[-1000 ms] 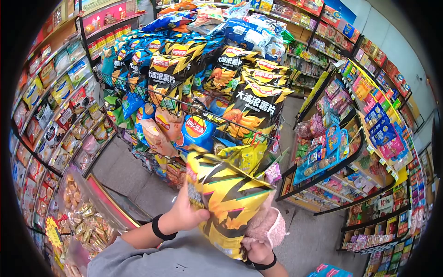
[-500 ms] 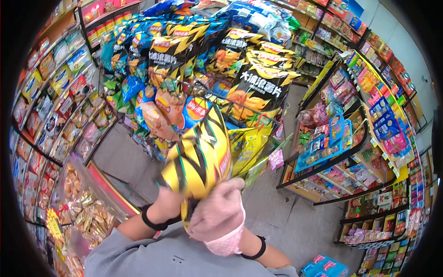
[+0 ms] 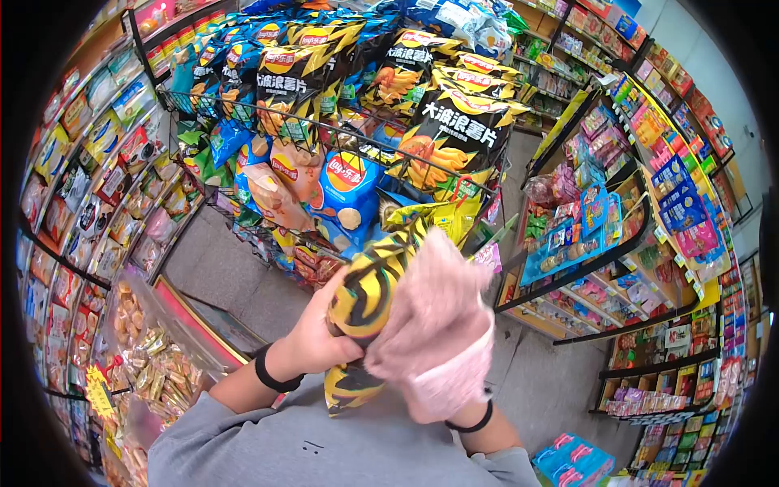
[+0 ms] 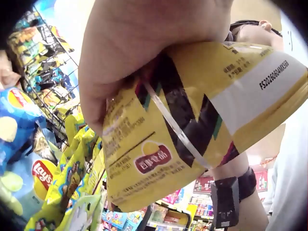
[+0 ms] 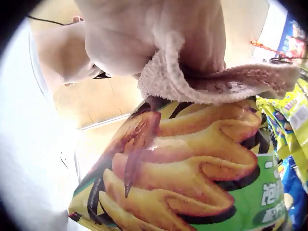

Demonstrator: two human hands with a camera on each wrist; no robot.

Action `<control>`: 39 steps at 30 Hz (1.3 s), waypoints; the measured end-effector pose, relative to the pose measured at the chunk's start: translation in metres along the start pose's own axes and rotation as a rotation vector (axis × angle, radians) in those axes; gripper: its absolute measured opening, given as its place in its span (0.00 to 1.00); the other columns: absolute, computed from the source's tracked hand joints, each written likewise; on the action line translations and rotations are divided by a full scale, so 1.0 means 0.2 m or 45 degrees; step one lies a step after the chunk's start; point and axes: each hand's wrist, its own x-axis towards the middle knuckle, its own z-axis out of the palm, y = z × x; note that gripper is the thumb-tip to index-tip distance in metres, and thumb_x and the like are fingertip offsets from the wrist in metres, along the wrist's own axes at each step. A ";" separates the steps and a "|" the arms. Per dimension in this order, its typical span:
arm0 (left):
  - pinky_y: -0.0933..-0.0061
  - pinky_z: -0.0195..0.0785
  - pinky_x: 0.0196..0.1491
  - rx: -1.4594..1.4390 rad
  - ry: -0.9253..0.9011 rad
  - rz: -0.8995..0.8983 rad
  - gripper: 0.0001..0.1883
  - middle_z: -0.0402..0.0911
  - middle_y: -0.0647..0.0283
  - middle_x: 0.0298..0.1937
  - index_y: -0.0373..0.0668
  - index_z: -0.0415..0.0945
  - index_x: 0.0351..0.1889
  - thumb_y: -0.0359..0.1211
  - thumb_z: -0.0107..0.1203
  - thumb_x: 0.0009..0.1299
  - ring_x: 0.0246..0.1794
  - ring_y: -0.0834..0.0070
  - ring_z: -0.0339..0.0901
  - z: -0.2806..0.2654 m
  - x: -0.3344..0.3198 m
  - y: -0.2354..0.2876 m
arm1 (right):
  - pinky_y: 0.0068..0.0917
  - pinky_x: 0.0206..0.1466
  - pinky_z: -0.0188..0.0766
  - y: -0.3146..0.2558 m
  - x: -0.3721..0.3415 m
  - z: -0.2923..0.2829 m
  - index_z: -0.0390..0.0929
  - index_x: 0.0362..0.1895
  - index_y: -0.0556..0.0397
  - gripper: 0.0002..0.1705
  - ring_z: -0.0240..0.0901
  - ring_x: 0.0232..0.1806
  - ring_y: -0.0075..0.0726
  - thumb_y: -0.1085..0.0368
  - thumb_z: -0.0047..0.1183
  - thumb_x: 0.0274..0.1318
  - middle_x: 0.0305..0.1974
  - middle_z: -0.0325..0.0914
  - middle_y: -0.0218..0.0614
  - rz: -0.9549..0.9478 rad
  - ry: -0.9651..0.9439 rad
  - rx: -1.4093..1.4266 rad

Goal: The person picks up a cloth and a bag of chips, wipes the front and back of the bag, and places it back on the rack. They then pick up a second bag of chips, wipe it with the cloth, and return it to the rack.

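My left hand (image 3: 315, 334) grips a yellow and black potato chip bag (image 3: 363, 304) in front of my chest, thumb on the near side. In the left wrist view its printed back, with a date code on a white band, lies under my palm. My right hand (image 5: 159, 43) holds a pink fluffy cloth (image 3: 438, 316) against the bag's other side. Most of that hand is hidden by the cloth in the head view. The right wrist view shows the cloth (image 5: 207, 91) bunched under my palm, over the bag's front with its picture of wavy chips.
Ahead stands a wire rack (image 3: 324, 126) piled with black, blue and yellow chip bags. A snack shelf (image 3: 592, 308) is on the right, and packed shelves (image 3: 89, 195) line the left. Wrapped sweets (image 3: 162, 365) lie at lower left. A blue pack (image 3: 574, 461) is at lower right.
The chip bag has turned over between my hands and now stands more edge-on. The cloth in my right hand went to the left across it, then back right and up.
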 end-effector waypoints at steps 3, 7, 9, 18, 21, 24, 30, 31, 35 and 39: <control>0.72 0.59 0.62 -0.129 0.031 -0.071 0.49 0.71 0.63 0.57 0.34 0.55 0.67 0.47 0.71 0.54 0.57 0.78 0.67 0.04 0.02 0.05 | 0.38 0.62 0.57 0.00 -0.01 0.01 0.71 0.54 0.45 0.20 0.62 0.58 0.44 0.57 0.52 0.58 0.54 0.69 0.41 0.085 0.076 0.055; 0.71 0.62 0.60 -0.375 0.288 -0.063 0.36 0.73 0.62 0.56 0.34 0.61 0.63 0.43 0.63 0.63 0.55 0.76 0.70 0.02 0.03 0.02 | 0.36 0.52 0.59 0.02 -0.02 0.02 0.69 0.44 0.45 0.12 0.63 0.49 0.41 0.56 0.51 0.59 0.46 0.68 0.39 0.252 0.189 0.165; 0.67 0.64 0.60 -0.754 0.354 -0.016 0.29 0.73 0.59 0.58 0.35 0.61 0.63 0.41 0.56 0.69 0.57 0.71 0.72 0.03 0.02 0.03 | 0.35 0.47 0.59 0.03 -0.04 0.04 0.68 0.39 0.44 0.10 0.64 0.45 0.39 0.56 0.50 0.59 0.42 0.68 0.37 0.345 0.233 0.232; 0.57 0.53 0.69 -0.632 0.297 0.114 0.37 0.59 0.55 0.70 0.42 0.49 0.72 0.58 0.34 0.74 0.69 0.61 0.60 -0.02 0.04 0.01 | 0.31 0.25 0.63 0.11 -0.12 0.11 0.65 0.17 0.44 0.19 0.66 0.26 0.31 0.55 0.47 0.62 0.24 0.68 0.32 0.695 0.449 0.540; 0.69 0.57 0.63 -0.367 0.254 0.094 0.34 0.69 0.64 0.60 0.40 0.58 0.65 0.53 0.52 0.70 0.61 0.75 0.65 0.02 0.01 0.02 | 0.32 0.34 0.71 0.36 -0.30 -0.02 0.72 0.21 0.43 0.14 0.70 0.33 0.30 0.57 0.48 0.60 0.32 0.73 0.31 0.593 0.349 -0.016; 0.70 0.58 0.61 -0.415 0.174 -0.004 0.39 0.70 0.64 0.60 0.36 0.61 0.63 0.59 0.53 0.66 0.59 0.76 0.66 0.06 0.00 0.05 | 0.33 0.41 0.66 0.31 -0.29 -0.11 0.70 0.30 0.44 0.08 0.66 0.40 0.33 0.58 0.46 0.61 0.39 0.70 0.33 0.447 0.215 -0.161; 0.73 0.61 0.59 -0.200 -0.025 -0.002 0.46 0.72 0.65 0.57 0.34 0.56 0.66 0.54 0.64 0.60 0.55 0.79 0.68 0.03 0.03 0.08 | 0.37 0.63 0.53 0.16 -0.28 -0.18 0.64 0.57 0.49 0.18 0.56 0.62 0.41 0.59 0.39 0.65 0.59 0.62 0.39 0.061 -0.158 -0.597; 0.73 0.62 0.58 -0.164 -0.096 -0.033 0.46 0.73 0.65 0.56 0.34 0.55 0.66 0.53 0.65 0.60 0.54 0.79 0.69 0.01 0.03 0.08 | 0.37 0.67 0.51 0.14 -0.28 -0.19 0.63 0.61 0.49 0.22 0.55 0.65 0.42 0.59 0.38 0.66 0.63 0.61 0.40 -0.002 -0.221 -0.668; 0.73 0.63 0.58 -0.087 -0.167 -0.165 0.44 0.75 0.63 0.54 0.33 0.56 0.66 0.45 0.68 0.58 0.53 0.79 0.70 0.01 0.00 0.09 | 0.41 0.67 0.55 0.07 -0.23 -0.24 0.68 0.59 0.53 0.22 0.61 0.61 0.48 0.67 0.43 0.59 0.58 0.67 0.43 -0.029 -0.262 -0.570; 0.73 0.61 0.60 -0.204 -0.115 -0.054 0.45 0.73 0.63 0.57 0.33 0.57 0.65 0.46 0.69 0.58 0.56 0.79 0.68 -0.02 0.02 0.12 | 0.47 0.67 0.53 0.12 -0.31 -0.27 0.73 0.53 0.55 0.22 0.63 0.60 0.57 0.72 0.48 0.50 0.57 0.70 0.48 0.092 -0.212 -0.486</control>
